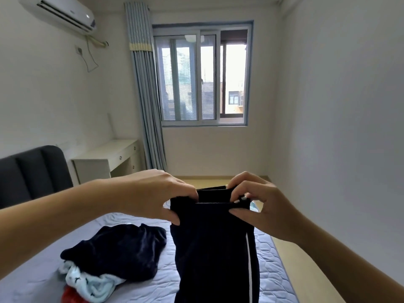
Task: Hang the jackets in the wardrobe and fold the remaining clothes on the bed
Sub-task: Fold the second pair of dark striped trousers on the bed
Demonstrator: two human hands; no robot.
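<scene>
Navy trousers (215,248) hang over the bed (153,288), so the folding looks barely begun.
We pinch the waistband with our left grip (153,193) and right grip (264,204), fingers curled on the cloth. At 8 o'clock a dark garment (119,252), a pale blue garment (87,281) and a red garment (70,298) lie unfolded. No wardrobe shows.

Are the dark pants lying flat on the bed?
No, the left hand and right hand hold the pants up by the waistband, above the bed.
</scene>
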